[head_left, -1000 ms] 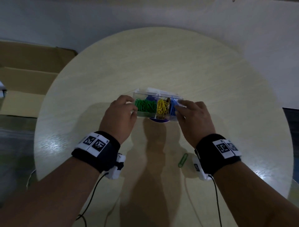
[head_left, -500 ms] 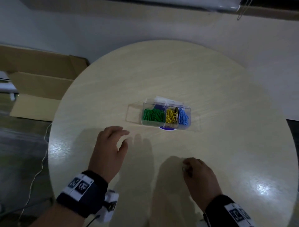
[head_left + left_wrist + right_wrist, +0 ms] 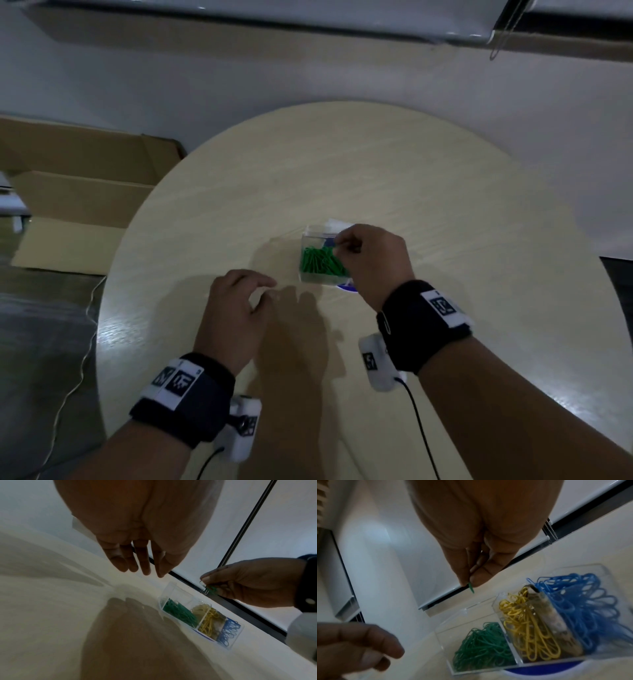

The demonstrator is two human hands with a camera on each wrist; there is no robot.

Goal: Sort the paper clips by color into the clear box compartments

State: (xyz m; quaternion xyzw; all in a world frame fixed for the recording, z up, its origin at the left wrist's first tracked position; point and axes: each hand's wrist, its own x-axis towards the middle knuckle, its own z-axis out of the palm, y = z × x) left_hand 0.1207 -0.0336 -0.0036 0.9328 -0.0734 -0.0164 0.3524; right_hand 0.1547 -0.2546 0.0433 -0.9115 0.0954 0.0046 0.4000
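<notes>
Right hand (image 3: 373,260) is above the box (image 3: 313,279), thumb and forefinger pinching one green clip (image 3: 471,587) by its upper end — the lower tip hangs free, clear of the contents. Remaining fingers are curled in toward the palm. Left hand (image 3: 236,318) hovers over the table (image 3: 376,178), near the box's left side and not touching it; its fingers (image 3: 144,563) are relaxed, loosely extended, holding nothing.

Box stands on the round table, lid off. Compartments read from the left: green clips (image 3: 481,646), yellow clips (image 3: 527,632), a narrow section whose contents are too blurred to identify, then blue clips (image 3: 583,604). A blue-and-white disc (image 3: 347,287) shows under the box's near edge. Head view has the right hand covering the yellow and blue sections — only the green pile shows there. Both wrists carry black bands (image 3: 424,325) with printed markers.
</notes>
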